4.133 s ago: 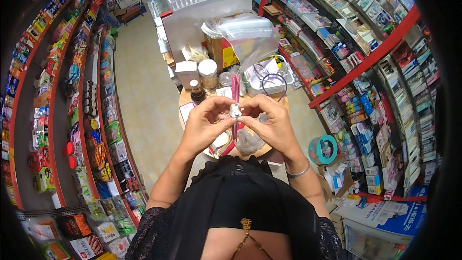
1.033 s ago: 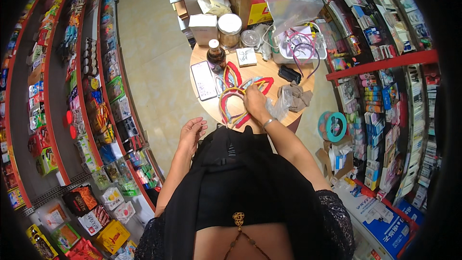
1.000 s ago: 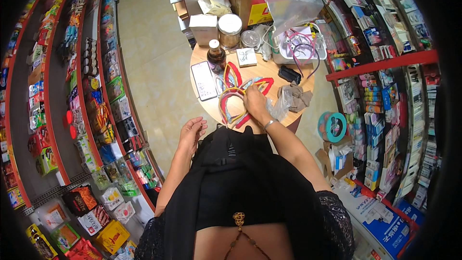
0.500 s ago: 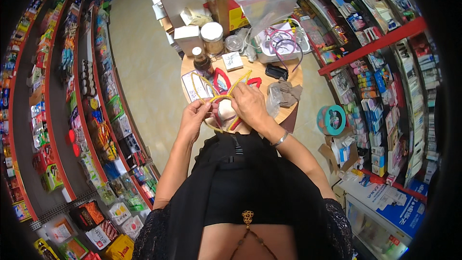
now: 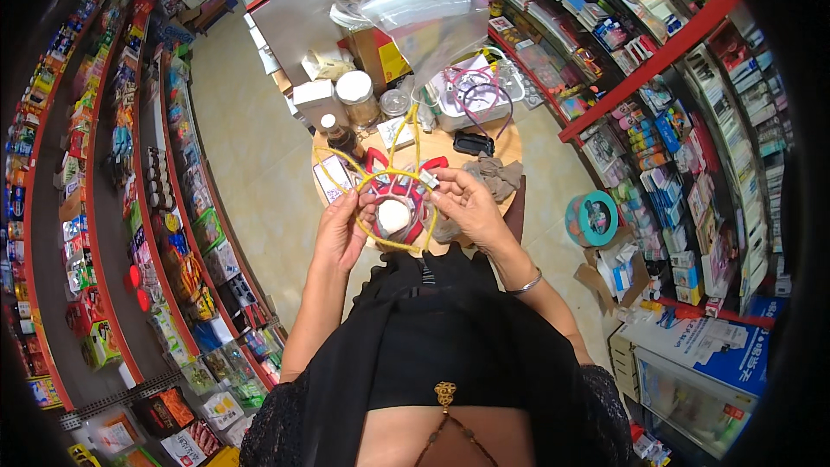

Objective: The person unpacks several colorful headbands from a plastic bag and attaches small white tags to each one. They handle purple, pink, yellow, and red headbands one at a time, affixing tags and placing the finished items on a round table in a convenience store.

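Between my two hands is a yellow fuzzy wire headband [image 5: 386,174], bent into a ring with tall looped ends sticking up at the top. My left hand [image 5: 339,230] pinches its left side with fingertips closed. On the other side, my right hand [image 5: 469,207] grips the upper right of the ring between thumb and fingers; a small pale tag-like piece shows by those fingertips. Through the ring I see a round white object [image 5: 394,217] and red fuzzy loops [image 5: 439,162] on the round wooden table [image 5: 507,140], partly hidden by the yellow wire.
Behind stand a brown bottle [image 5: 341,140], a white-lidded jar [image 5: 355,97], a white box [image 5: 316,102] and a plastic tub [image 5: 516,86] of purple wire. A black case [image 5: 474,143] and crumpled brown cloth [image 5: 495,178] lie right. Stocked shelves [image 5: 95,233] flank both sides.
My right hand has shifted right and turned, its fingers now pinching the ring's upper right. The yellow headband is lower and shows a rounder ring. The camera view has shifted slightly.
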